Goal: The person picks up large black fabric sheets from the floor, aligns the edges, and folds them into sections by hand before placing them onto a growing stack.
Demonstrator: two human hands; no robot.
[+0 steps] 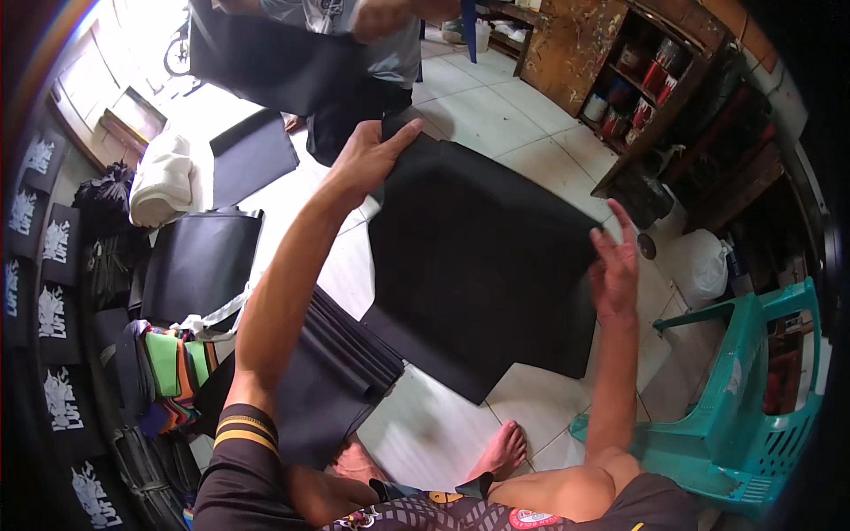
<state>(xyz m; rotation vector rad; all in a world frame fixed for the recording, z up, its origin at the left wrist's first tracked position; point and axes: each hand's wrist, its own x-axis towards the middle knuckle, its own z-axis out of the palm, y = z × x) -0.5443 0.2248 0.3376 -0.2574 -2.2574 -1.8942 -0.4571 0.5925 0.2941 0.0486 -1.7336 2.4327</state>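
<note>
A large black sheet of fabric (482,257) hangs spread in front of me over the white tiled floor. My left hand (367,159) grips its upper left corner, thumb over the edge. With fingers spread, my right hand (615,265) lies flat against the sheet's right edge. A stack of black folded sheets (341,372) rests over my lap below the left arm. My bare feet (505,451) stand on the tiles.
Another person (354,53) stands ahead holding a black sheet. Black pieces (199,261) and a white bundle (164,181) lie at the left, with coloured fabric (173,367) beside them. A teal plastic chair (744,407) stands at the right, wooden shelves (660,84) beyond.
</note>
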